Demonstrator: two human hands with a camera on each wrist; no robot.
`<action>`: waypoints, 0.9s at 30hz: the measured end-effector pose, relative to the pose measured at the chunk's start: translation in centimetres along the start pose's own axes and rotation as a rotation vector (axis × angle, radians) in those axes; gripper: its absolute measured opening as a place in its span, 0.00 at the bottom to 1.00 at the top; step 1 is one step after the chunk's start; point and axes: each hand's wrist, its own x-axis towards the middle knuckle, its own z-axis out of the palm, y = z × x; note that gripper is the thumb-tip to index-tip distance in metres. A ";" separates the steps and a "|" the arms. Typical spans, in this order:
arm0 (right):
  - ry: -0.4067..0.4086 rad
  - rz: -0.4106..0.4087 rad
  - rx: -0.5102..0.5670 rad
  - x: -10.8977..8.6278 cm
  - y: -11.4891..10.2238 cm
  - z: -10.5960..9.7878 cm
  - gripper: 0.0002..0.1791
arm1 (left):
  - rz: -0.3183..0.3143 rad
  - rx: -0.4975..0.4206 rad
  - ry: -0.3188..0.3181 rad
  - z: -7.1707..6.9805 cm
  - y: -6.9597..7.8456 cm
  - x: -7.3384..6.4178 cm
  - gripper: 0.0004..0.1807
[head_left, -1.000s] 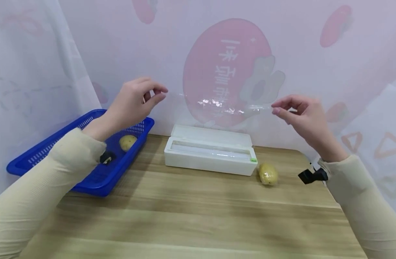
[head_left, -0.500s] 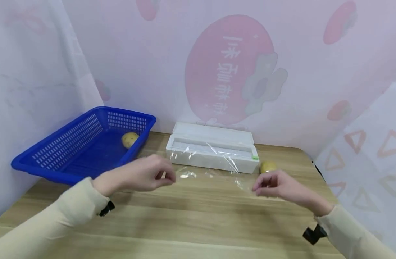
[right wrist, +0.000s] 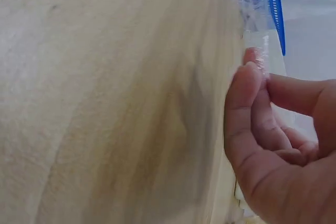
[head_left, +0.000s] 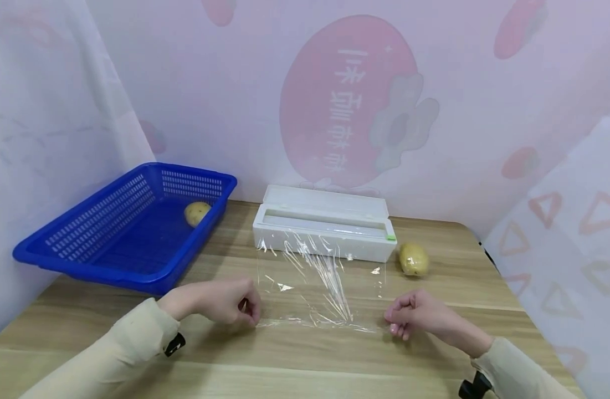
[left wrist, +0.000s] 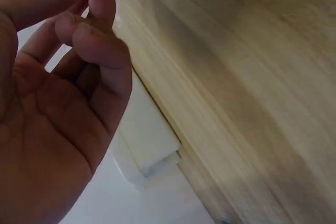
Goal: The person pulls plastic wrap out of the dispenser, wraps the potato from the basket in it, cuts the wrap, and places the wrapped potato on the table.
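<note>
A clear sheet of plastic wrap (head_left: pixel 329 288) stretches between both hands, low over the table, its far part in front of the white box. My left hand (head_left: pixel 227 302) pinches the near left corner between thumb and index finger; the left wrist view shows the same pinch at its top edge. At the near right corner my right hand (head_left: pixel 426 318) pinches the film, and a glossy strip of it shows beside the fingertips in the right wrist view. The white wrap dispenser box (head_left: pixel 324 241) stands behind the film with its lid raised.
A wrapped, shiny potato (head_left: pixel 413 259) lies right of the box. On the left stands a blue plastic basket (head_left: pixel 172 271) holding another potato (head_left: pixel 197 213). The wooden table (head_left: pixel 285 366) ends at a printed curtain (head_left: pixel 225 100) behind.
Both hands have come down and nearer from in front of the curtain, bringing the stretched plastic wrap from upright to low over the table. Box, basket and potatoes have stayed put.
</note>
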 end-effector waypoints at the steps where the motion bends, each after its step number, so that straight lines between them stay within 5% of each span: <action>1: 0.004 0.007 -0.006 0.1 0.1 0.2 0.11 | -0.006 -0.009 -0.010 0.1 -0.1 -0.1 0.11; 6: 0.019 0.035 -0.057 0.3 0.3 0.9 0.07 | -0.053 -0.037 -0.035 0.1 -0.2 -0.6 0.11; 20: 0.092 0.084 -0.146 0.3 0.5 1.4 0.11 | -0.061 -0.079 0.011 0.5 -1.0 -1.0 0.10; 27: 0.119 0.061 -0.201 0.0 0.3 2.0 0.14 | -0.122 -0.094 0.062 0.9 -1.3 -0.7 0.08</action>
